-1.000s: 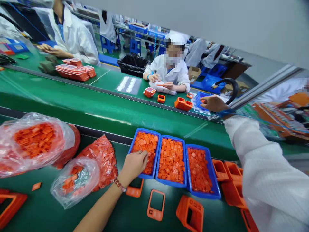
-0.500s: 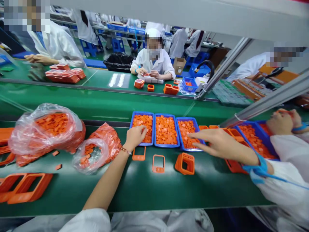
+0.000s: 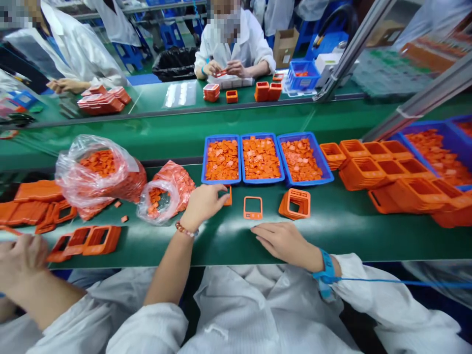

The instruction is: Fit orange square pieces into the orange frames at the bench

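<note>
My left hand (image 3: 206, 204), with a beaded bracelet, is over the left orange frame (image 3: 229, 195), covering most of it. Its thumb and fingertips are drawn together; any small piece between them is hidden. My right hand (image 3: 285, 242), blue strap at the wrist, has its fingers stretched out to the left, with nothing seen in it, just on the near side of a flat orange frame (image 3: 252, 217). To the right stands a stack of orange frames (image 3: 305, 205). Behind are the left blue tray (image 3: 203, 162), middle tray (image 3: 262, 182) and right tray (image 3: 328, 167), all full of small orange pieces.
On the left lie a large plastic bag (image 3: 83, 179), a smaller bag (image 3: 180, 184) and orange frames (image 3: 101, 241). A neighbour's hand (image 3: 22, 260) is at the left front. Frame stacks (image 3: 363, 172) stand on the right, below a metal post (image 3: 401, 113). A person (image 3: 236, 54) sits opposite.
My right hand has moved from the right tray back toward the table's front edge. My left hand has come off the left tray to the frame. The view has shifted, and a neighbour's hand appears at left.
</note>
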